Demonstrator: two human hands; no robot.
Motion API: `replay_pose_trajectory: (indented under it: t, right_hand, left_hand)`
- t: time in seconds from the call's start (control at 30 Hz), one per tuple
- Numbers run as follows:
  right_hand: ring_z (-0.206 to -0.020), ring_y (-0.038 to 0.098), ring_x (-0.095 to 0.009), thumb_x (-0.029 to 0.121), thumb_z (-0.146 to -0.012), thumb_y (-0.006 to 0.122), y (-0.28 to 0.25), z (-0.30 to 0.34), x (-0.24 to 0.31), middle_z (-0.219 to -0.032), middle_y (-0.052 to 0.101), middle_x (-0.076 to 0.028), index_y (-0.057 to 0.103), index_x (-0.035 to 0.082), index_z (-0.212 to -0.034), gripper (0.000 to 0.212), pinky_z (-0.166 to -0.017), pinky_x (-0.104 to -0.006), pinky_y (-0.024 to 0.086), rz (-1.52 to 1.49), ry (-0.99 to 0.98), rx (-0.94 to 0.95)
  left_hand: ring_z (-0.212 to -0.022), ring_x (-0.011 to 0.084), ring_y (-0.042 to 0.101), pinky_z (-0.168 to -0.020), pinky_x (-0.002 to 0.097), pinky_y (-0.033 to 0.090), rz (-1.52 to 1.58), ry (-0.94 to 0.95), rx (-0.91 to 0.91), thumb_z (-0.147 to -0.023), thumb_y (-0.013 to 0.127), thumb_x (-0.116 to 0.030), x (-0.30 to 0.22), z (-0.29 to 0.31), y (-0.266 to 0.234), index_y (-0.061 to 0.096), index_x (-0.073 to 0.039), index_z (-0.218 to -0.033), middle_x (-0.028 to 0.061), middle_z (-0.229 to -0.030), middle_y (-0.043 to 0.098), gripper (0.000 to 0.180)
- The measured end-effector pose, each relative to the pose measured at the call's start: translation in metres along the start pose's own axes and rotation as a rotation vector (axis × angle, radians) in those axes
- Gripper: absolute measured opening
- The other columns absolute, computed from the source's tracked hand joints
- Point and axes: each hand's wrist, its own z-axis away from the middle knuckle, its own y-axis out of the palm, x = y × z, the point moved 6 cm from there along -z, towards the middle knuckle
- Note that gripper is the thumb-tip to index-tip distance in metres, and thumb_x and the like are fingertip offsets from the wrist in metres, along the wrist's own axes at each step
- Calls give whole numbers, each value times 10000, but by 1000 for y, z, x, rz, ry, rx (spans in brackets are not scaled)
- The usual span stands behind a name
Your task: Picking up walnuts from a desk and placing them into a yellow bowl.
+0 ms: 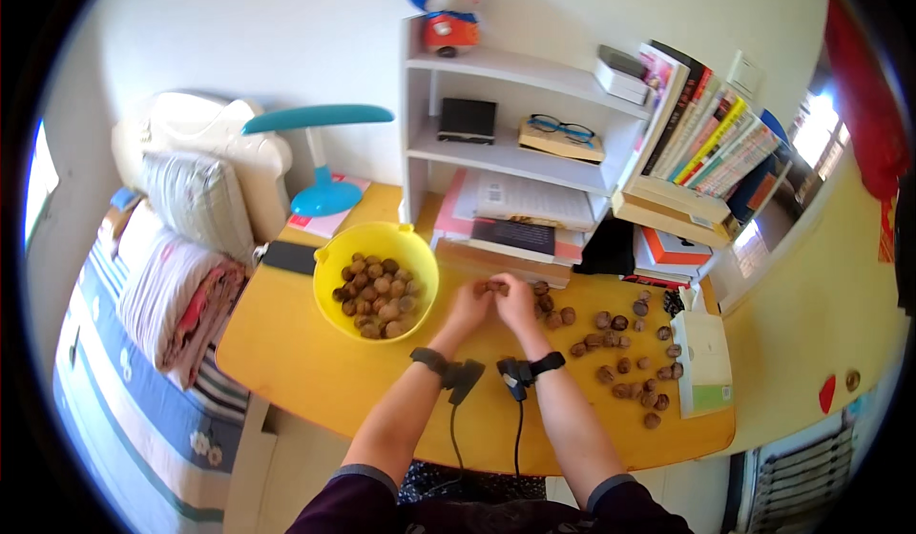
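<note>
My left hand (466, 310) and my right hand (516, 302) meet over the middle of the desk, fingers curled in. Brown walnuts (490, 288) show between their fingertips, so each hand seems closed on one; the fingers partly hide them. Just left of my left hand stands a yellow basin (327, 297) with a pile of walnuts (382, 291) inside. Several loose walnuts (622, 338) lie scattered to the right of my right hand, a few of them close beside it.
A white shelf unit (515, 64) with books stands along the desk's back. Left of it is a blue lamp (326, 196). A white and green box (703, 362) bounds the loose walnuts on the right. Black cables (520, 439) hang from my wrist straps.
</note>
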Motion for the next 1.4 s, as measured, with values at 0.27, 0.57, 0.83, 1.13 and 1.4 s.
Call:
replay_pose_trajectory:
  t: [0.27,0.57,0.83,1.13,1.4]
  right_hand:
    - [-781,625,-209,-84,-748,573,-24,4,115,-1010,554,-124,593,14,-1015,285,-639,-274,507,-233,-181,-75]
    - [-875,566,-355,37,-700,619,86,9,178,-882,579,-180,617,18,-929,229,-772,-399,463,-85,-405,93]
    - [-700,614,-364,198,-697,602,152,15,150,-726,623,-206,642,30,-659,176,-638,-417,479,298,-356,274]
    - [-732,618,-382,84,-718,534,139,26,167,-771,622,-236,627,-11,-685,138,-651,-448,496,281,-358,309]
    - [-914,573,-342,30,-732,552,30,18,185,-941,592,-191,579,-6,-971,243,-767,-419,469,4,-401,-96]
  left_hand:
    - [-791,266,613,-709,331,494,-219,328,-249,-773,599,-34,-146,51,-66,578,-32,-1066,127,-934,598,294]
    - [-817,312,608,-726,389,476,-903,236,-283,-734,571,-112,-142,79,-172,627,-77,-955,134,-879,632,230]
    - [-855,303,621,-711,399,493,-1267,-95,32,-727,589,-151,-87,61,-185,654,-91,-826,126,-846,658,133]
    - [-842,313,630,-708,420,498,-1207,-115,37,-733,607,-187,-89,62,-185,652,-73,-846,140,-889,659,166]
    - [-793,241,598,-781,368,402,-894,506,-295,-736,614,-88,-175,70,-144,635,-99,-979,60,-845,652,244]
